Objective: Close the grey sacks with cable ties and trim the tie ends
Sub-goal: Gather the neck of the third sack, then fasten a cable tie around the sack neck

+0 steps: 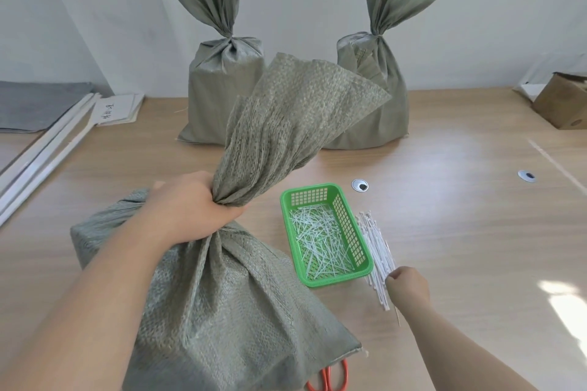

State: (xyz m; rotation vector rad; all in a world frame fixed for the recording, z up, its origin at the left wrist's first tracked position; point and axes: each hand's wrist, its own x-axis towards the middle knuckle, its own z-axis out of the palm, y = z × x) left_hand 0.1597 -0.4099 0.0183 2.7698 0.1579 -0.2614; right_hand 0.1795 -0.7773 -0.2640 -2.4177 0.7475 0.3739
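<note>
Orange-handled scissors [336, 378] are lying nearest you, on the near side of the green basket [287, 238], with their blades hidden under the corner of the open grey sack [222, 311].

- Open grey sack: sitting on the counter [460, 216] just left of the basket. Your left hand [190, 209] is gripping its gathered neck tightly, and the loose mouth is fanning up and away above your fist.
- Cable ties [376, 247]: a white bundle lying along the basket's right side, touching it or nearly so.
- Your right hand [408, 284] is resting on the near end of that bundle with its fingers curled. Whether it is pinching a tie cannot be told.
- Trimmed tie ends [320, 241]: lying scattered inside the basket.
- Tied sacks: two are standing upright beyond the basket, one to the far left [222, 89] and one straight behind [381, 98], both with their necks cinched.
- Cardboard box [565, 105]: sitting far right of the basket, at the counter's edge.
</note>
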